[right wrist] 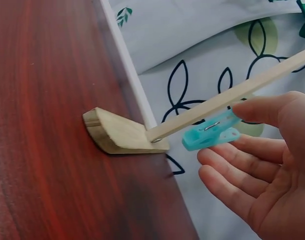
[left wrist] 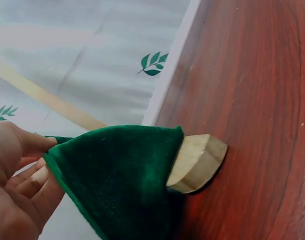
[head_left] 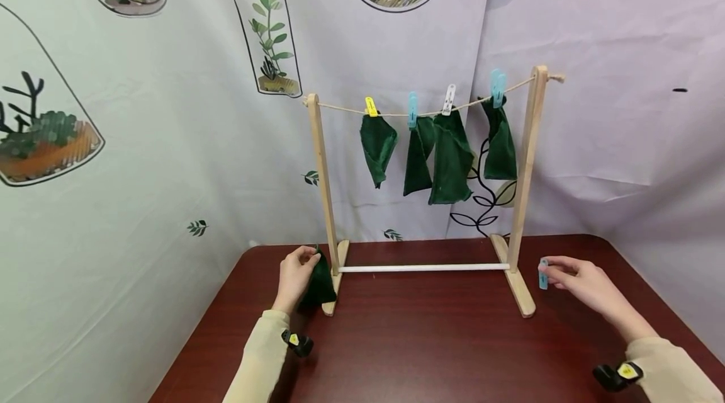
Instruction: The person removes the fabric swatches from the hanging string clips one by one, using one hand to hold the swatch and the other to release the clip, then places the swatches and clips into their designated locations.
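Velvety green cloth [head_left: 320, 282] was corner-pinched by left hand [head_left: 294, 277], so draped below fingertips; blue clothespin [head_left: 543, 276] was handle-pinched by right hand [head_left: 583, 283] — presumably so its biting end pointed clear.

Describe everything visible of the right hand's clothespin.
The clothespin is light blue and looks like plastic, with two arms and a thin metal-looking spring. The right hand pinches it by one end between thumb and finger, in the air, right of the wooden rack. Its other end grips nothing.
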`<state>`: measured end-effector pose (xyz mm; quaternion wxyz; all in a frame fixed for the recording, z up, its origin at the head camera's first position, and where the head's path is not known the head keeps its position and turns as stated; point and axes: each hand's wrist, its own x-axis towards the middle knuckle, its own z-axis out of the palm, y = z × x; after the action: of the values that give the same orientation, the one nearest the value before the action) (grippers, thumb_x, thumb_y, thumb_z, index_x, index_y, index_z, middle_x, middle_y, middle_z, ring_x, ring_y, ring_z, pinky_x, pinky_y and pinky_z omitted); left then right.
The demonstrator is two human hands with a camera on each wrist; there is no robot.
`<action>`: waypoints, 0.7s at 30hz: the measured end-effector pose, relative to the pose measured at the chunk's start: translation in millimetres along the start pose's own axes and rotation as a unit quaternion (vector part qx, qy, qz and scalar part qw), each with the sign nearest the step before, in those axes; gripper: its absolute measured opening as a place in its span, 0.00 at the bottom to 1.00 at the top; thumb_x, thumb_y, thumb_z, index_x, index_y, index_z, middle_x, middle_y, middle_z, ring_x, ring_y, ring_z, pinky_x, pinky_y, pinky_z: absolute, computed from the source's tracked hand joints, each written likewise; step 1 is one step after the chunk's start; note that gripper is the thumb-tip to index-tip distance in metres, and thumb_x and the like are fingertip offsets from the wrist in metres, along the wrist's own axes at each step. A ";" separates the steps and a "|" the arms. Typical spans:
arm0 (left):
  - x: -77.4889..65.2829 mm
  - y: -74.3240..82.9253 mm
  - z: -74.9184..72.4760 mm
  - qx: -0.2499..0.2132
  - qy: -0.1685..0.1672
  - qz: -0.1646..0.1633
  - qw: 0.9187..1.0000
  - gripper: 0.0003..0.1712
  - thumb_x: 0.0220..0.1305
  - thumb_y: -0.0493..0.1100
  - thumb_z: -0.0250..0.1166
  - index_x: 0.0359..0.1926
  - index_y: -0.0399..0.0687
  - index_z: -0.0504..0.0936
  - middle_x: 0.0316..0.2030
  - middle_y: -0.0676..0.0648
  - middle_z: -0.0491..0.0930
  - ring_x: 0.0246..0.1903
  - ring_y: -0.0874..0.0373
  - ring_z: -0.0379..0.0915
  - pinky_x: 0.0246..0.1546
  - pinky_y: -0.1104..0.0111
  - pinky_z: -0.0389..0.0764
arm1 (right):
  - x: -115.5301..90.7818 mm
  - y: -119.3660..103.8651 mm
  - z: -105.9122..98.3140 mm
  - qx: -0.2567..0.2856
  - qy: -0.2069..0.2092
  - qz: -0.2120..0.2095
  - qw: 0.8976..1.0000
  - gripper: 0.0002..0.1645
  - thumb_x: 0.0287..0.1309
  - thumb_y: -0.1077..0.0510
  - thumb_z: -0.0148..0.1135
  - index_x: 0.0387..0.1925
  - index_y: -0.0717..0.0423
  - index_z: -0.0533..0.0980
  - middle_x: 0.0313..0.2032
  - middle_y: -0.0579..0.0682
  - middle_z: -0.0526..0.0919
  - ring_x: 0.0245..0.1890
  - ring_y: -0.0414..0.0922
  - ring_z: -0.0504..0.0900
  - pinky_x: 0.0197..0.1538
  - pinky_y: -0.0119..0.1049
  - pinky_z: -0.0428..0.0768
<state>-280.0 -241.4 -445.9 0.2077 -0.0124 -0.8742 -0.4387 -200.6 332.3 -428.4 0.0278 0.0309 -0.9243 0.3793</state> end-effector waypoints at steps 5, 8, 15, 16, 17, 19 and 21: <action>-1.0 -4.2 8.6 0.011 -0.001 -0.005 1.000 0.07 0.67 0.40 0.69 0.40 0.40 0.86 0.31 0.44 0.85 0.33 0.51 0.79 0.35 0.60 0.76 | -1.1 4.1 6.4 0.004 -0.013 0.002 1.000 0.37 0.72 0.43 0.58 0.63 0.72 0.71 0.42 0.57 0.87 0.39 0.49 0.87 0.37 0.34 0.81; -1.7 -6.0 14.1 0.024 -0.006 -0.010 1.000 0.07 0.67 0.41 0.69 0.38 0.39 0.86 0.28 0.46 0.83 0.27 0.54 0.77 0.31 0.63 0.75 | -1.9 5.7 9.9 0.007 -0.020 -0.001 1.000 0.36 0.72 0.43 0.58 0.62 0.73 0.71 0.43 0.59 0.87 0.38 0.48 0.87 0.37 0.34 0.82; -1.9 -10.2 26.8 0.042 -0.018 -0.013 0.999 0.08 0.66 0.40 0.69 0.32 0.39 0.84 0.20 0.49 0.76 0.17 0.58 0.67 0.22 0.66 0.69 | -2.9 4.9 16.1 0.006 -0.043 -0.004 0.999 0.36 0.72 0.44 0.58 0.62 0.74 0.72 0.42 0.58 0.87 0.38 0.47 0.86 0.37 0.34 0.82; -1.9 -10.8 28.3 0.045 -0.018 -0.010 0.999 0.08 0.66 0.40 0.69 0.32 0.39 0.84 0.19 0.50 0.75 0.18 0.59 0.66 0.23 0.67 0.69 | -2.7 4.8 17.0 0.007 -0.047 -0.001 0.999 0.36 0.72 0.44 0.58 0.62 0.74 0.72 0.42 0.57 0.87 0.38 0.47 0.86 0.37 0.34 0.82; -2.0 -11.4 29.6 0.048 -0.018 -0.008 0.999 0.08 0.65 0.40 0.69 0.31 0.39 0.84 0.19 0.50 0.75 0.18 0.59 0.66 0.23 0.67 0.68 | -2.4 4.9 17.9 0.010 -0.050 0.002 0.999 0.36 0.72 0.44 0.58 0.62 0.74 0.71 0.42 0.57 0.87 0.39 0.47 0.86 0.37 0.34 0.82; -2.9 -12.9 31.9 0.050 -0.020 -0.006 0.999 0.08 0.66 0.40 0.69 0.31 0.39 0.84 0.19 0.50 0.75 0.19 0.59 0.66 0.23 0.67 0.68 | -1.8 6.4 19.8 0.020 -0.059 0.013 0.998 0.36 0.72 0.44 0.57 0.62 0.75 0.71 0.43 0.59 0.86 0.40 0.48 0.86 0.38 0.35 0.83; -4.8 -14.7 33.7 0.054 -0.025 -0.007 0.998 0.08 0.66 0.40 0.69 0.31 0.39 0.84 0.19 0.50 0.74 0.19 0.58 0.66 0.22 0.67 0.68 | -1.6 9.0 21.6 0.033 -0.071 0.021 0.997 0.36 0.73 0.46 0.57 0.62 0.76 0.70 0.45 0.61 0.86 0.41 0.50 0.86 0.39 0.37 0.84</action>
<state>-290.5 -223.6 -476.7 0.1827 -0.0058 -0.9015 -0.3922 -200.3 323.6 -450.1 -0.0467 0.0390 -0.9113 0.4073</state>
